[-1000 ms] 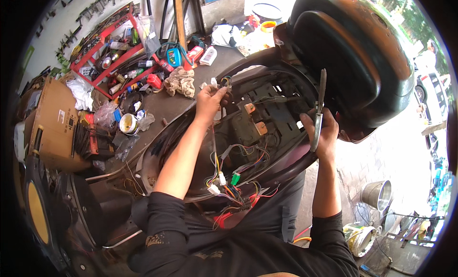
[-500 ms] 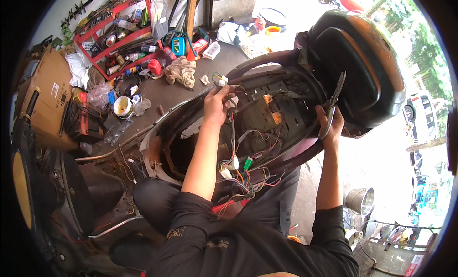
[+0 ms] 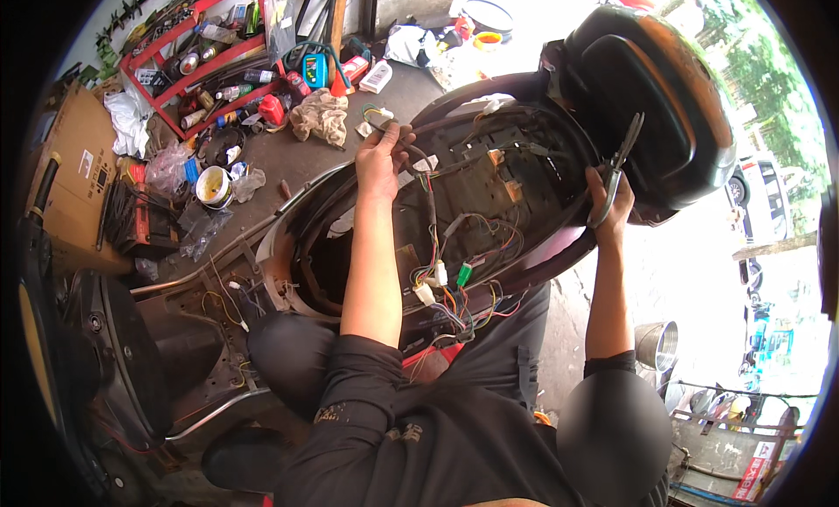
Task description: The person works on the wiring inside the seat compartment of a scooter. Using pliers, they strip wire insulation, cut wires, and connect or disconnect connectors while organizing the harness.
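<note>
My left hand [image 3: 381, 162] is closed around a wire harness above the far rim of the scooter body [image 3: 288, 236]. A pale connector [image 3: 382, 114] with thin coloured wires sticks out past its fingertips. In my right hand [image 3: 614, 197], over the rear end of the body, is a pair of scissors [image 3: 626, 150], blades pointing up and away. Loose coloured wires hang over the near side of the body, with a green connector [image 3: 465, 274] and white connectors [image 3: 425, 294] among them.
A black rounded top box [image 3: 647, 114] sits at the scooter's rear. Beyond the scooter stand a red rack [image 3: 150, 103] of bottles, a crumpled rag [image 3: 320, 119] and a white tub [image 3: 212, 189]. A metal pot [image 3: 655, 345] is at the right, a cardboard box [image 3: 74, 188] at the left.
My left hand has moved slightly away from me with the harness, its connector shifting outward. The scissors in my right hand have tipped a little to the right.
</note>
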Demonstrator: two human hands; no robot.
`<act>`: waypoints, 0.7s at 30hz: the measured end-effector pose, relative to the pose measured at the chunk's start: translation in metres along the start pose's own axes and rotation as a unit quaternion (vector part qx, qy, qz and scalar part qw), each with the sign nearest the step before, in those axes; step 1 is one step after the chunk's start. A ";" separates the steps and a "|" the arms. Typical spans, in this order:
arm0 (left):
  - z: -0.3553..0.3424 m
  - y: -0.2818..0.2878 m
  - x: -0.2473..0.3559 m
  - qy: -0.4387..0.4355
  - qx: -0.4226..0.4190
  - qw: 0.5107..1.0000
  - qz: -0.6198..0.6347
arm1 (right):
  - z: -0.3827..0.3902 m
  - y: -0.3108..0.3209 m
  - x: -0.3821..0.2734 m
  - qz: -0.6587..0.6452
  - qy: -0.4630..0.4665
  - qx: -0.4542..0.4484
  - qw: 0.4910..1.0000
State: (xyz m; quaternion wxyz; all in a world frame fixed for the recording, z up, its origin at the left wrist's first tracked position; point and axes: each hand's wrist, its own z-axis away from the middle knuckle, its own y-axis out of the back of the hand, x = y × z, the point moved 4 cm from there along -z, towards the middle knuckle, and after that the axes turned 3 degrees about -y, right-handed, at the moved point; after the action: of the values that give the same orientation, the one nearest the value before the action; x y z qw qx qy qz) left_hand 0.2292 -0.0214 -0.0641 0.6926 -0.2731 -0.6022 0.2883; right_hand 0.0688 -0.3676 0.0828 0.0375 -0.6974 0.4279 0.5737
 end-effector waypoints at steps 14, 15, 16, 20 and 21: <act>-0.003 -0.001 -0.016 -0.005 -0.057 0.997 -0.048 | -0.006 0.002 0.002 0.020 0.031 -0.009 0.999; -0.004 -0.001 -0.018 -0.003 -0.055 0.997 -0.055 | -0.005 0.003 -0.002 0.030 0.033 -0.015 0.999; -0.003 -0.003 -0.021 0.003 -0.055 0.997 -0.063 | -0.004 0.003 -0.001 0.018 0.042 -0.009 0.999; 0.004 -0.011 -0.029 -0.005 -0.071 0.993 -0.089 | -0.008 0.005 0.014 -0.004 0.060 -0.027 0.998; 0.003 -0.009 -0.028 -0.017 -0.070 0.994 -0.080 | -0.011 0.004 0.019 0.011 0.066 -0.027 0.997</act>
State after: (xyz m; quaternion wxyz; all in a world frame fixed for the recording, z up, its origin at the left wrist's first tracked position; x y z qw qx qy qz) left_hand 0.2238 -0.0480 -0.0763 0.6823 -0.2664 -0.6528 0.1936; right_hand 0.0737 -0.3864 0.0726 -0.0156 -0.7299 0.4212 0.5381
